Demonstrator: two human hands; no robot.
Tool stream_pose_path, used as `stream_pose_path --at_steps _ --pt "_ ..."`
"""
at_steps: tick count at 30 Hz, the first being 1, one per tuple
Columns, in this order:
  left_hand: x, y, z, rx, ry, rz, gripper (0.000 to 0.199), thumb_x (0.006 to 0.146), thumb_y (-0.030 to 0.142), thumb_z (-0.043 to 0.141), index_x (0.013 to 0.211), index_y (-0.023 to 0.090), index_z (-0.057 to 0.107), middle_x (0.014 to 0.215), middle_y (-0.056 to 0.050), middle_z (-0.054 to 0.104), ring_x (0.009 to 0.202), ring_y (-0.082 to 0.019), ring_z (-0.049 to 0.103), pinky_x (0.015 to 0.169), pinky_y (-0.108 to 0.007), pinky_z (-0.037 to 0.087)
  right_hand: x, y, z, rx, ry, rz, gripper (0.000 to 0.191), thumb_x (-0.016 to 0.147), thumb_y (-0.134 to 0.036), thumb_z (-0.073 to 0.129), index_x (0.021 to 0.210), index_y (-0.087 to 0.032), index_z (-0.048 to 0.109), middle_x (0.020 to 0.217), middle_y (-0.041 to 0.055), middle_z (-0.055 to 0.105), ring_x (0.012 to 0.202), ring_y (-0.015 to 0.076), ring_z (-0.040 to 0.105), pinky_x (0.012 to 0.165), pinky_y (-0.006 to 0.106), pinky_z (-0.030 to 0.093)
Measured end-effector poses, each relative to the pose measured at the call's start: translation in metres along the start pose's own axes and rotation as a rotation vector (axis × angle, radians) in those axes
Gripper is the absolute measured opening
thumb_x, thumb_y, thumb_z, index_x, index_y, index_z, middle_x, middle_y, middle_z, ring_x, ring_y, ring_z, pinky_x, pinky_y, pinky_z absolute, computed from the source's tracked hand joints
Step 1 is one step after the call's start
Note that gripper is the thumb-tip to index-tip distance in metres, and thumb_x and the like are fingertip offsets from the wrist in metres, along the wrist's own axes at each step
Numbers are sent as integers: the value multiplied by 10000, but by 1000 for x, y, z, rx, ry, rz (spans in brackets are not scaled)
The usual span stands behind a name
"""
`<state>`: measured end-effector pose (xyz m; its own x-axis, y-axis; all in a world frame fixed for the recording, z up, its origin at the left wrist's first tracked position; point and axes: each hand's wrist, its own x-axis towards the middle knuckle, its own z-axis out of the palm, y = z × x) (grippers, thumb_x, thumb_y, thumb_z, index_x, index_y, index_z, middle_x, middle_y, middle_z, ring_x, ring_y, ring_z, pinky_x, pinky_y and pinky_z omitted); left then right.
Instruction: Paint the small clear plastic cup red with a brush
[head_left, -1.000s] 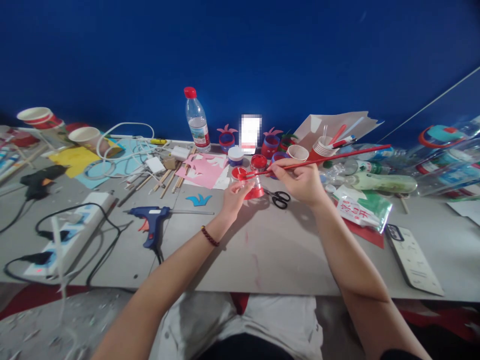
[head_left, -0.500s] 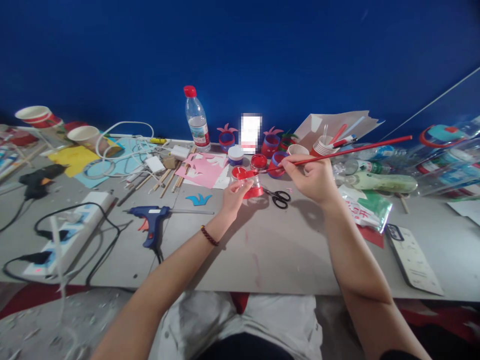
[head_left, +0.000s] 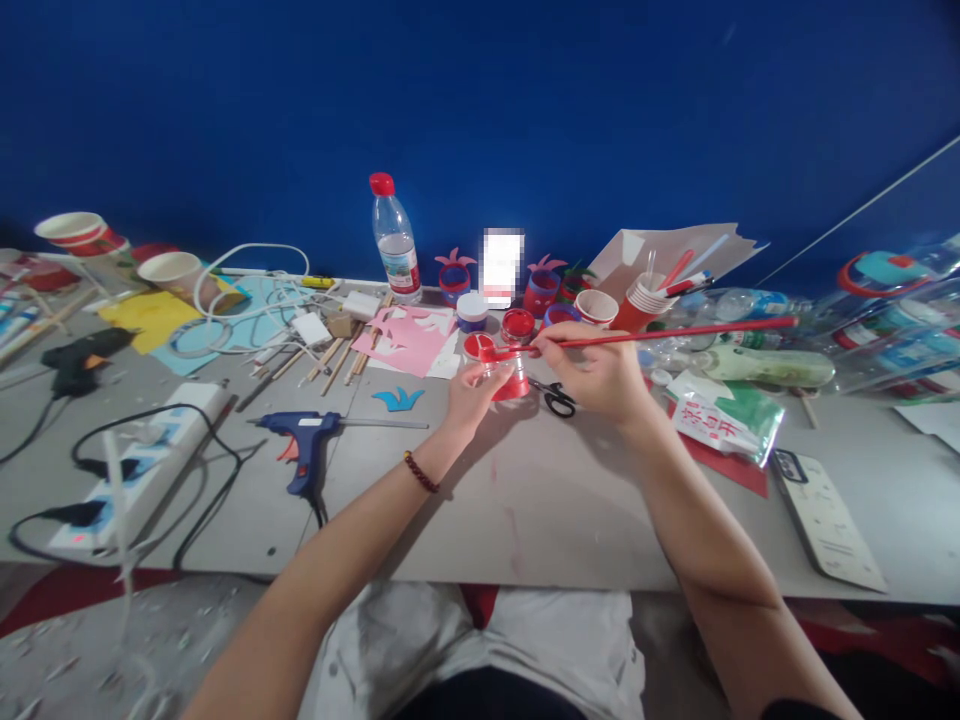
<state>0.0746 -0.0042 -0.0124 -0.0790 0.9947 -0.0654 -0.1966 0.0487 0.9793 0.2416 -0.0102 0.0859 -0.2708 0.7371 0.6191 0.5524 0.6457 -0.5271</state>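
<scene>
My left hand (head_left: 469,404) is closed on a clear plastic bottle piece (head_left: 513,384), part of it coated in red paint. Between the fingers of my right hand (head_left: 600,378) is a long red paintbrush (head_left: 697,331), its handle slanting out to the right. The brush's red tip is at the upper left of the bottle piece; whether it touches the plastic I cannot tell. Just behind sit an open jar of red paint (head_left: 518,323) and a round lid (head_left: 478,346) with red on it. Black-handled scissors (head_left: 559,402) lie beside the piece, partly covered by my right hand.
A blue glue gun (head_left: 301,440) and a power strip (head_left: 146,465) with cables lie left. A water bottle (head_left: 395,250), small painted cups (head_left: 454,280) and paper cups (head_left: 598,307) stand behind. Plastic bottles and a phone (head_left: 829,520) lie right. A blue paper cutout (head_left: 398,399) is near my left hand.
My right hand has moved left and slightly down, closer to the bottle piece. The brush handle now lies flatter, its far end lower. My left hand has barely shifted.
</scene>
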Motion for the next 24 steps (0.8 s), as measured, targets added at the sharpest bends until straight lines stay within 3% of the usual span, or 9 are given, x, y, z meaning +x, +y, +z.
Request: stream_pose_path --at_steps 6,10,16,20,24 --pt "0 1 0 49 -6 52 323 722 489 801 620 211 673 622 1 588 658 -150 563 646 -297 478 -2 -9 14 -45 -54 -45 157 960 -274 572 929 -250 724 907 53 769 854 230 714 785 390 588" --pt "1 0 -2 64 -2 71 292 711 464 822 638 214 691 587 16 544 630 -139 521 604 -277 435 -3 -10 15 -57 -80 -43 159 962 -261 563 925 -243 716 956 63 776 899 234 715 797 380 583" --pt "-2 5 1 27 -5 31 333 726 485 813 631 199 673 620 0 583 652 -155 567 619 -292 471 -1 -19 7 -111 -60 -112 200 962 -244 529 851 -243 695 865 56 764 821 214 702 726 341 565" --pt "-1 3 0 -19 -14 -4 304 717 494 821 734 203 733 722 -30 681 730 -181 633 670 -306 519 1 -21 -4 -176 -22 -109 251 957 -248 515 759 -250 670 771 53 735 744 214 676 669 341 541" --pt "1 -3 -1 -7 6 -17 332 701 521 830 695 208 717 712 -26 671 712 -167 617 652 -292 498 2 -18 -13 -223 35 -84 219 946 -282 538 778 -261 678 746 56 718 726 232 671 674 372 537"
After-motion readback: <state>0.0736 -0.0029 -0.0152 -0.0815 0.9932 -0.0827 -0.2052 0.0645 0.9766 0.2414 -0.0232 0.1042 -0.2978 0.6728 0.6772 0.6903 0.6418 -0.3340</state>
